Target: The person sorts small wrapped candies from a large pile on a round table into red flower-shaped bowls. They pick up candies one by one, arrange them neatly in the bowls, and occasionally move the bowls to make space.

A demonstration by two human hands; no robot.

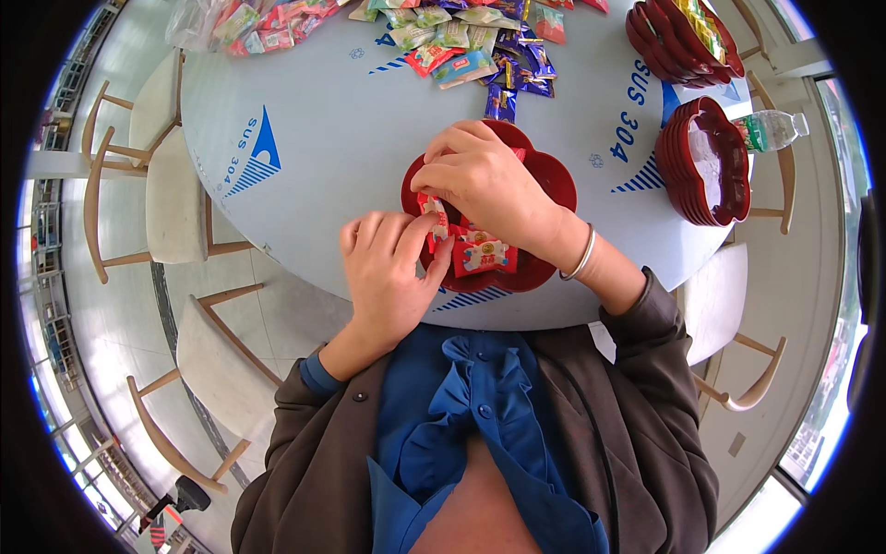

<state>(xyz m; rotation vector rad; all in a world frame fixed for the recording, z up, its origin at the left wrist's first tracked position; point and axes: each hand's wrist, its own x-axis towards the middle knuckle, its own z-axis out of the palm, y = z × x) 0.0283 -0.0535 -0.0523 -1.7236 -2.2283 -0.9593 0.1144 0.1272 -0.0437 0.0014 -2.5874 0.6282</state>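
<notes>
A dark red, flower-shaped plastic dish stands on the round table in front of me. Several red wrapped candies lie in its near part, and a bit of red wrapper shows at its far side. My left hand pinches a red candy wrapper between thumb and forefinger at the dish's left rim. Above the dish, my right hand, with a silver bangle at the wrist, has its fingertips on the upper end of that same wrapper. The right hand hides much of the dish's middle.
Beyond the dish lies a pile of mixed wrapped sweets; a clear plastic bag with red packets is at the far left. On the right stand stacked red dishes, another stack holding yellow packets, and a plastic bottle. Chairs surround the table.
</notes>
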